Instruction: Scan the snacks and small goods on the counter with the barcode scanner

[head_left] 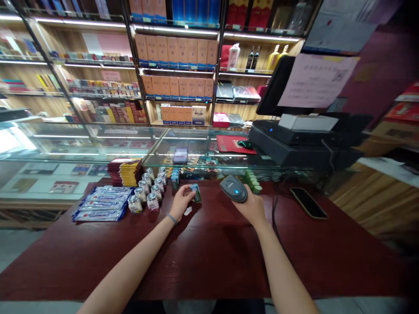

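Note:
My left hand point(182, 201) pinches a small green-and-blue pack point(197, 193) just above the dark red table point(209, 253). A small white piece point(187, 211) lies under that hand. Wrapped round the handle of a grey barcode scanner point(233, 188) is my right hand point(254, 208); the scanner's head points left, toward the pack, and a blue light glows on it. Left of my left hand stand small blue packs point(175, 178) and two rows of small capped jars point(152, 202). Beyond my right hand is a row of green packs point(252, 181).
Blue-and-white long packets point(103, 203) and yellow packets point(130, 171) lie at the left. A phone point(308, 203) rests at the right, near a black cable point(275, 218). Behind the table runs a glass counter point(157, 148) with a monitor point(278, 85) and a red mat point(229, 144).

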A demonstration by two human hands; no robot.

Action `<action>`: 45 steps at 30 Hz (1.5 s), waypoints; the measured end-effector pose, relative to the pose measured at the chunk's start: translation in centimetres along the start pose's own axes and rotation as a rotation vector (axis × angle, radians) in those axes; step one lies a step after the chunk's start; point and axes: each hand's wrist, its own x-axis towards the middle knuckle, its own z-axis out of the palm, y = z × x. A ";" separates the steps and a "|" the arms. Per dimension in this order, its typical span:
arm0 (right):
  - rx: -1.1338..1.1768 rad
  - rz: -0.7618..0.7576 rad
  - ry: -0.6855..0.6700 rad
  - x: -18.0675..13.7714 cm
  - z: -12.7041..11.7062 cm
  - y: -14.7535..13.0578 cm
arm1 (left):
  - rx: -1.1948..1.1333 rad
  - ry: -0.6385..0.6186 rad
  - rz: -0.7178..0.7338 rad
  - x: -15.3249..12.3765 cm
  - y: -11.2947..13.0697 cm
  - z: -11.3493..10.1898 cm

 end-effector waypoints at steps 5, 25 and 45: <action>-0.021 0.184 0.077 0.6 -1.2 1.9 | 0.041 -0.054 0.099 2.3 -1.0 5.1; 0.044 0.454 0.300 0.7 -3.6 7.6 | 0.220 0.021 0.263 12.4 -10.0 20.8; 0.149 0.533 0.314 0.7 -3.8 7.7 | 0.474 0.104 0.319 11.5 -10.3 23.3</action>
